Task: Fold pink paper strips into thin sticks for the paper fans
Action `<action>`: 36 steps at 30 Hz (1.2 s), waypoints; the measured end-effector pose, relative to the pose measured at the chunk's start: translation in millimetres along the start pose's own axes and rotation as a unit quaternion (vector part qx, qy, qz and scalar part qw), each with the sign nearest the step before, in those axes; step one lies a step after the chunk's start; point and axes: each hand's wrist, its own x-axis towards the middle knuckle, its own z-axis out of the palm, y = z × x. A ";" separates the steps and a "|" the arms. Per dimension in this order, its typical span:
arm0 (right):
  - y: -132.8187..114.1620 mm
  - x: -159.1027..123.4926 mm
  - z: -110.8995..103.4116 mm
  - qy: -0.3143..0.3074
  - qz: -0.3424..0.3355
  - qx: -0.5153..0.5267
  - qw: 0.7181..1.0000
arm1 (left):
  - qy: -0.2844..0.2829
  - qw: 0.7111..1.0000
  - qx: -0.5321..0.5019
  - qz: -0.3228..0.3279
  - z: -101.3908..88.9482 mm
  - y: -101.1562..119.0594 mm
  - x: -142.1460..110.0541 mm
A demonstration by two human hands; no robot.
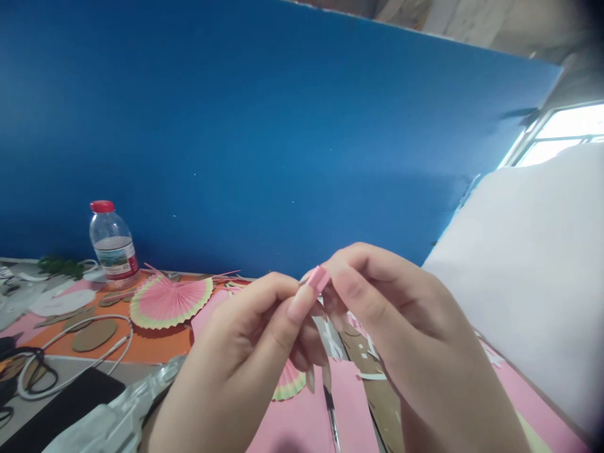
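Step in hand, by judgement: shaping paper; the next move appears to call for even fingertip pressure. Left hand (255, 336): closed to a pinch on a small, apparently folded pink paper piece (319, 279), raised above the flat pink paper sheet (352, 402). Right hand (401, 314): likewise pinched, gripping its right end.

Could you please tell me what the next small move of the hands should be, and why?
I'd probably press the small pink piece flatter with the right hand: it looks folded, the left hand pinches one end, and the right hand is at the other.
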 end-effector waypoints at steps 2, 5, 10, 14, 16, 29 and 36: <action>-1.9 -0.4 1.0 0.008 -0.006 -0.007 1.000 | -0.001 1.000 -0.004 0.003 -0.5 -0.3 -0.3; -4.1 -2.2 2.4 0.006 -0.016 -0.001 1.000 | -0.001 1.000 -0.006 0.006 -0.9 -0.8 -0.6; -5.1 -4.4 5.1 -0.008 0.029 0.030 0.999 | 0.005 1.000 -0.005 0.013 -1.5 0.4 -0.7; -5.6 -4.2 6.4 0.006 0.047 0.007 0.999 | 0.004 1.000 0.012 0.022 -1.8 0.6 -1.2; -6.3 -4.2 6.8 0.004 0.049 0.013 0.999 | 0.009 0.999 0.028 0.028 -1.5 -0.1 -1.4; 1.3 -1.9 11.2 0.017 0.065 0.084 0.994 | -0.020 0.998 0.054 0.029 2.4 -8.6 -2.2; 0.4 1.2 5.9 0.025 0.086 0.036 0.995 | -0.039 0.999 0.037 -0.007 1.9 -12.3 0.6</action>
